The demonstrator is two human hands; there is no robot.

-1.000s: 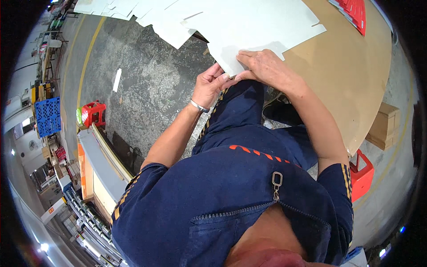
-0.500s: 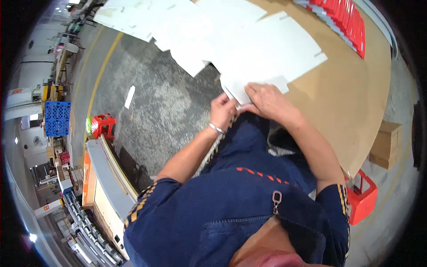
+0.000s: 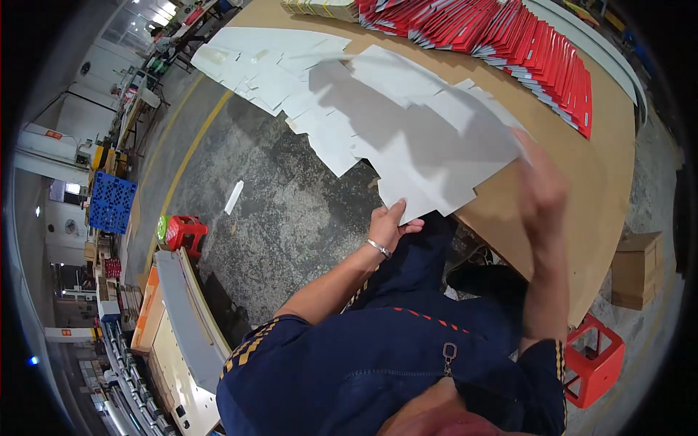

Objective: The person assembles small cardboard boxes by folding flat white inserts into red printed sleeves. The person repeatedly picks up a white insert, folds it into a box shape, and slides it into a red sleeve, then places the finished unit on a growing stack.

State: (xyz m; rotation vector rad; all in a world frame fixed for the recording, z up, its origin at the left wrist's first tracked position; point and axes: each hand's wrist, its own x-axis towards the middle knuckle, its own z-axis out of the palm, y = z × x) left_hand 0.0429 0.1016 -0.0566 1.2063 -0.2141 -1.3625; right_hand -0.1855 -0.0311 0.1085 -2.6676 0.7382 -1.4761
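A large white die-cut cardboard sheet [image 3: 436, 174] with notched edges is lifted at an angle above the near side of the table. My left hand [image 3: 390, 224] pinches its near corner, thumb on top and fingers underneath. At the sheet's far right edge is my right hand [image 3: 542, 178], smeared by motion, so its fingers and any grip are unclear. Under and beyond the sheet, more white cardboard sheets [image 3: 269, 69] lie overlapping in a spread toward the far left. A broad shadow falls across the lifted sheet.
The brown tabletop [image 3: 582, 211] carries a long fanned row of red folded pieces [image 3: 494, 36] along its far side. A red stool [image 3: 592, 360] and a cardboard box [image 3: 636, 272] stand to the right. Another red stool [image 3: 185, 232] is at left, near a white scrap [image 3: 234, 197] on the floor.
My right hand has left the near corner and swept right and away. The cardboard sheet's far part has risen. My left hand keeps the near corner. The view has shifted, showing more of the red row.
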